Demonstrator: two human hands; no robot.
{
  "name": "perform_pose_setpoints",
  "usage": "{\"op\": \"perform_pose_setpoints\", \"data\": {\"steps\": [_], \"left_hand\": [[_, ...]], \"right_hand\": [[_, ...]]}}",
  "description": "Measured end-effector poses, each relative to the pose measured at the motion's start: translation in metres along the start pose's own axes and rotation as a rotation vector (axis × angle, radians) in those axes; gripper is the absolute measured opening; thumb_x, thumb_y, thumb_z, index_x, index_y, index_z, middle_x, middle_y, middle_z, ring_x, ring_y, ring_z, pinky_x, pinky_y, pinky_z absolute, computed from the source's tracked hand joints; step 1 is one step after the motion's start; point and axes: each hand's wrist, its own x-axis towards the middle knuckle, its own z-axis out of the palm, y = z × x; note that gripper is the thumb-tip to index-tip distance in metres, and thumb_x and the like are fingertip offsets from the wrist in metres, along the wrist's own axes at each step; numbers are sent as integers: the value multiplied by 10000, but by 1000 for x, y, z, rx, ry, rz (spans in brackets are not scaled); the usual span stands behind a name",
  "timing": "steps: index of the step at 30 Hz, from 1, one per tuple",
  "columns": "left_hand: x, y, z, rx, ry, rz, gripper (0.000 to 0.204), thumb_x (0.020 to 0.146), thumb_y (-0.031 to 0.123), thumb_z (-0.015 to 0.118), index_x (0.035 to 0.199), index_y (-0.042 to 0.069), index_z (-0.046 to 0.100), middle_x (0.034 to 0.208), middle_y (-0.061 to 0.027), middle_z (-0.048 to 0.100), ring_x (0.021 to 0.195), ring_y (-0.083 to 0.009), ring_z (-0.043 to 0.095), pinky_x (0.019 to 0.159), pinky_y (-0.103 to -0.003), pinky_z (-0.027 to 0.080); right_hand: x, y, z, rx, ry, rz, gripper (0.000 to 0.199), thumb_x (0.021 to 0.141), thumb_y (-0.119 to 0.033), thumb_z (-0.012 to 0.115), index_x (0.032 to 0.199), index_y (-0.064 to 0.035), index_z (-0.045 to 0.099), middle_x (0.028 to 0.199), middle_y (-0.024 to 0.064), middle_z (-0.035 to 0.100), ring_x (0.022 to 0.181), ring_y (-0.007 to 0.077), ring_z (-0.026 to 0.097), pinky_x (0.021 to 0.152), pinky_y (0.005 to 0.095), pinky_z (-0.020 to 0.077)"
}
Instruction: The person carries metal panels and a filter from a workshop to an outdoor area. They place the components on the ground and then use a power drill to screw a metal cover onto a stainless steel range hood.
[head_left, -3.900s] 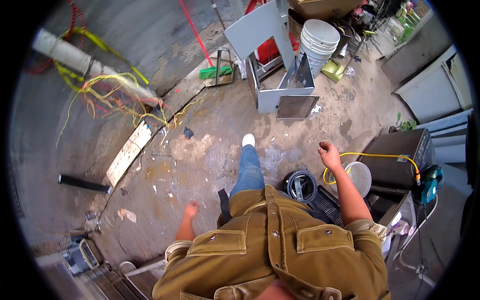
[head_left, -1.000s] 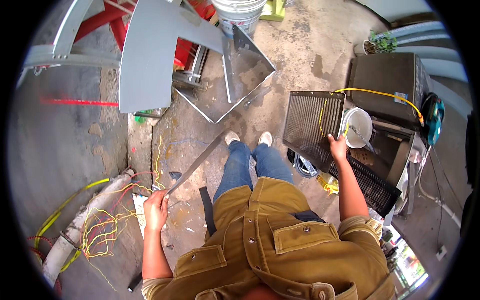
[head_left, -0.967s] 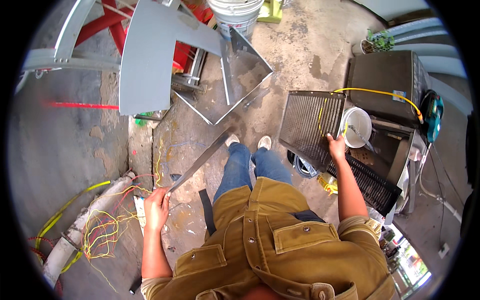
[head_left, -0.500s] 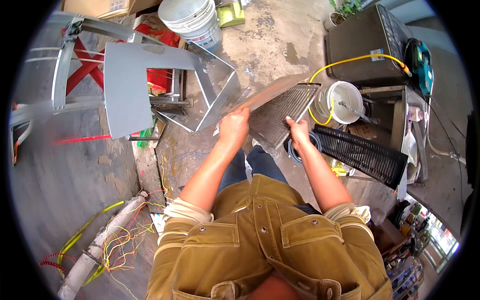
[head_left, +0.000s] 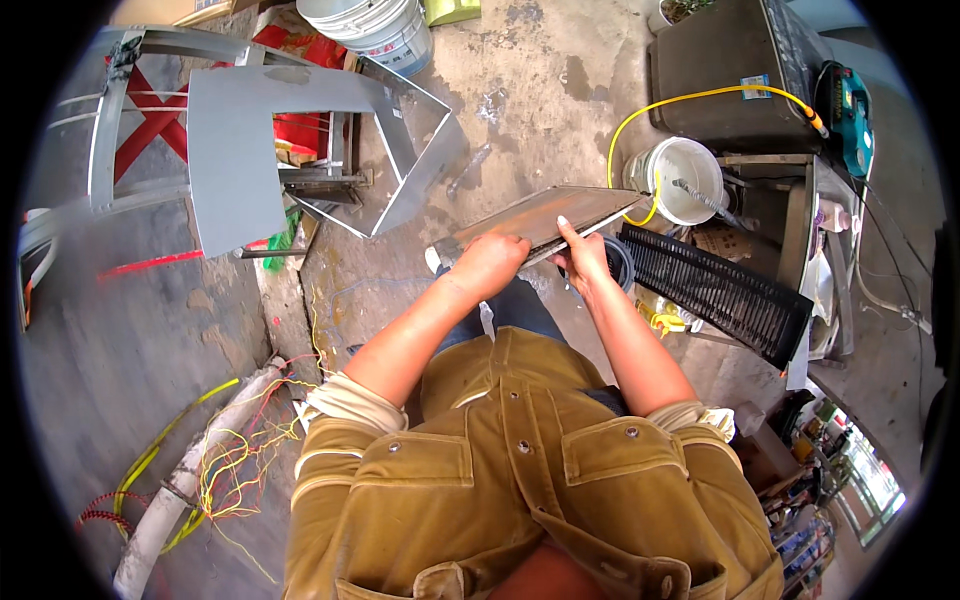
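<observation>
Above my legs I hold a thin, flat rectangular panel (head_left: 540, 217) with a dusty brown face turned up and a pale edge along its near side. My left hand (head_left: 492, 260) is closed on its near edge, fingers curled. Close beside it, my right hand (head_left: 584, 254) grips the same edge, thumb on top and fingers underneath. The panel's underside is hidden. Just past my right hand lies a coil of grey hose (head_left: 620, 262), next to a long black slatted grille (head_left: 710, 295).
A white bucket (head_left: 690, 170) with a yellow hose (head_left: 625, 125) stands to the right, before a large dark box (head_left: 715, 80). At left are a grey cut-out sheet-metal frame (head_left: 230, 170), stacked pails (head_left: 385, 40), and a pole (head_left: 190, 480) tangled with yellow wires (head_left: 240, 455).
The mesh sheet that faced me at an angle to the brown board is out of sight; the brown face now lies flatter, upward. My left hand has moved right, closer to my right hand.
</observation>
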Motion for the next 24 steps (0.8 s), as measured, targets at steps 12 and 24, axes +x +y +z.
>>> {"op": "perform_pose_setpoints", "data": {"steps": [12,24], "left_hand": [[-10,10,-5,-140,-167,-46,232,793,141,517,1001,60,582,827,-141,617,773,-341,607,665,-437,482],[-20,-40,-22,-960,-61,-177,332,929,267,454,1150,36,548,1043,-159,622,1004,-216,596,836,-310,453]], "right_hand": [[7,-3,-2,-135,133,173,196,751,-3,517,927,82,508,774,136,565,576,213,596,443,318,552],[23,-4,-5,-321,145,-15,87,690,-12,566,771,18,559,627,46,538,450,129,474,341,245,349]]}}
